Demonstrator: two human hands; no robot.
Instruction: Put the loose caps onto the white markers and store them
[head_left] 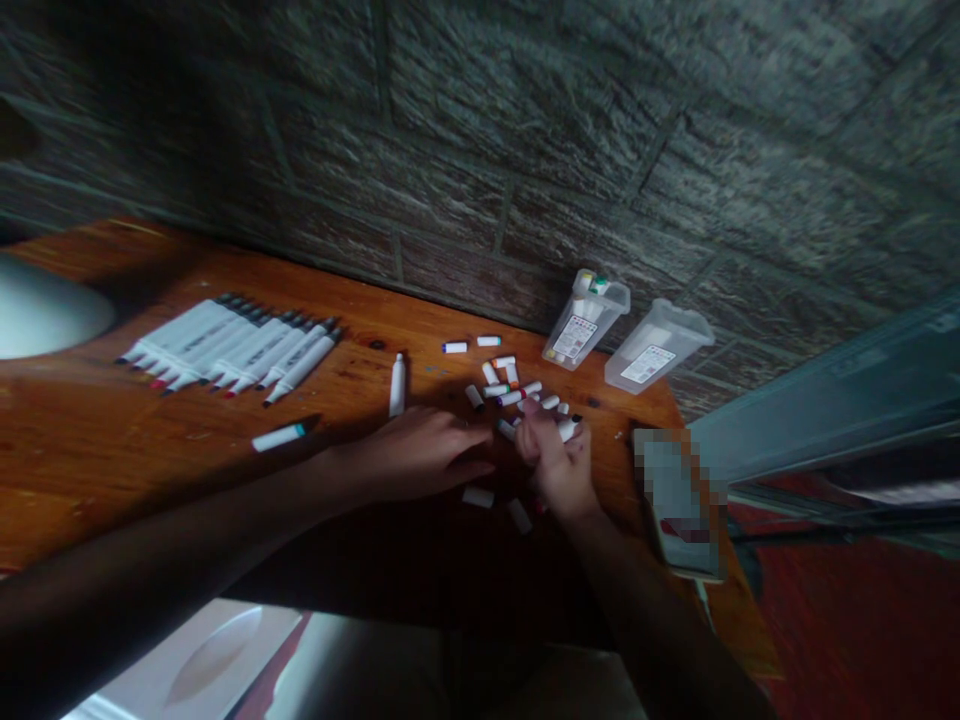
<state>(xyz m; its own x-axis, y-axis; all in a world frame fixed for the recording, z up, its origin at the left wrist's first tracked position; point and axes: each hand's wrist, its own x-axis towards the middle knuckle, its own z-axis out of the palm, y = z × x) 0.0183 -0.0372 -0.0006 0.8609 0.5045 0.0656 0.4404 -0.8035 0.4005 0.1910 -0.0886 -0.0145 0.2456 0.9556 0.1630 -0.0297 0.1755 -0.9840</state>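
Note:
My right hand [559, 470] is closed round a white marker [569, 428], whose dark end sticks out past the fingers. My left hand [420, 452] hovers low over the table to its left, fingers stretched out and apart, with nothing seen between them. Around and beyond the hands lie several short white caps with coloured ends, among them a blue-ended cap [454, 348] and a green-ended cap [496, 391]. Two pale caps, one a white cap [478, 497], lie in shadow nearer me. An uncapped-looking white marker [397, 385] lies just beyond my left hand.
A row of white markers [232, 345] lies at the left, with a teal-ended piece [279, 438] nearer me. Against the stone wall [465, 180] stand a clear box [585, 320] with items inside and a second clear box [658, 345]. A phone [682, 505] rests by the right edge.

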